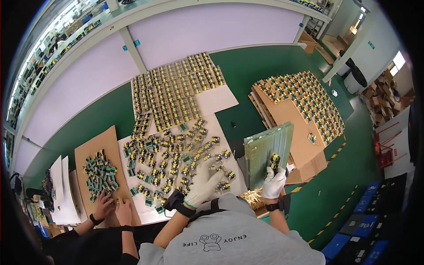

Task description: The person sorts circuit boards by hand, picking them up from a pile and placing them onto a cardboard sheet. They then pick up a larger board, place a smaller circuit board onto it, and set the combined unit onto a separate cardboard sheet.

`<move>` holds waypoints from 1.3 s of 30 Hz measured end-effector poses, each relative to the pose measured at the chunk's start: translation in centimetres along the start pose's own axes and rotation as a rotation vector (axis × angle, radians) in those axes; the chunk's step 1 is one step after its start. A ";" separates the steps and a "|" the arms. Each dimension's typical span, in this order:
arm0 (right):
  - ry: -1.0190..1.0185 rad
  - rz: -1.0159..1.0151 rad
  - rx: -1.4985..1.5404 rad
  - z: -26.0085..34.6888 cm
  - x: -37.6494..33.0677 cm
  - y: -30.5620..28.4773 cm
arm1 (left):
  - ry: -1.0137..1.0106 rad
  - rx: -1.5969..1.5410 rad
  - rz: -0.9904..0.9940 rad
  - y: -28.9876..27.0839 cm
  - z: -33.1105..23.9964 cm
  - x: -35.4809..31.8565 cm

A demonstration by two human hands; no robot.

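Green heap (100, 179), lower left: co-worker's hands (103, 206) at its near edge; boards overlap, so pulling one out could scrape its neighbours
Upright rows (165, 99), upper centre: packed tight; a sleeve or a nudge to the sheet under them could topple a line
Loose boards (187, 158), centre: scattered over the white sheet (224, 132), mixed facings; careless sweeping could bend leads or push some off the edge
Left hand (204, 183), centre: gloved, blurred, fingers spread, no board seen in it; contact unclear, cuff could snag a part
Green panels (260, 154), right of centre: tilted up, support hidden; a bump could tip them
Right hand (274, 183), right of centre: gloved, pinching the held board (274, 161) against or just before the panels, can't tell which; slick glove could drop it
Cardboard stack (287, 115), right: board-covered; a knock could slide rows off
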State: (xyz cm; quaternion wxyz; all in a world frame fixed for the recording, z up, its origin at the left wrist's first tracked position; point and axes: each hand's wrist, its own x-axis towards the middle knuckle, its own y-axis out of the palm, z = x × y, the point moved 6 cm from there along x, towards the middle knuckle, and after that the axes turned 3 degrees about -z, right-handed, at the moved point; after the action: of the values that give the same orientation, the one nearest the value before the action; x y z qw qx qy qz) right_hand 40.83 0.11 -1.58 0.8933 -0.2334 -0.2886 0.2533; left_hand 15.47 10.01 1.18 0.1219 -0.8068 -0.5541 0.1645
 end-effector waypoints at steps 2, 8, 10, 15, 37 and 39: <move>-0.162 -0.142 -0.085 0.1 -0.2 -0.2 | 0.001 -0.042 -0.010 0.1 0.6 0.0; -0.194 -0.073 -0.082 0.8 -0.1 1.6 | -0.187 -0.215 -0.009 0.0 0.2 -0.7; -0.104 -0.054 0.003 0.0 0.3 1.5 | -0.190 -0.177 -0.010 0.0 0.9 -0.3; -0.071 -0.059 0.079 -2.8 0.2 2.0 | -0.220 -0.130 -0.003 -0.1 1.5 0.0; 0.127 -0.207 -0.105 -2.3 0.3 2.7 | -0.288 -0.216 0.059 0.0 2.7 -0.6; 0.042 -0.264 -0.048 -3.0 0.2 2.8 | -0.223 -0.247 0.028 -0.5 2.7 -0.6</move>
State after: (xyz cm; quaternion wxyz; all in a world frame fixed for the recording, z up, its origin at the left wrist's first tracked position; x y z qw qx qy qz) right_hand 41.97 1.52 -5.24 0.9189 -0.2198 -0.3043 0.1215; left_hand 13.78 9.65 -1.01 -0.0427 -0.8002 -0.5688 0.1853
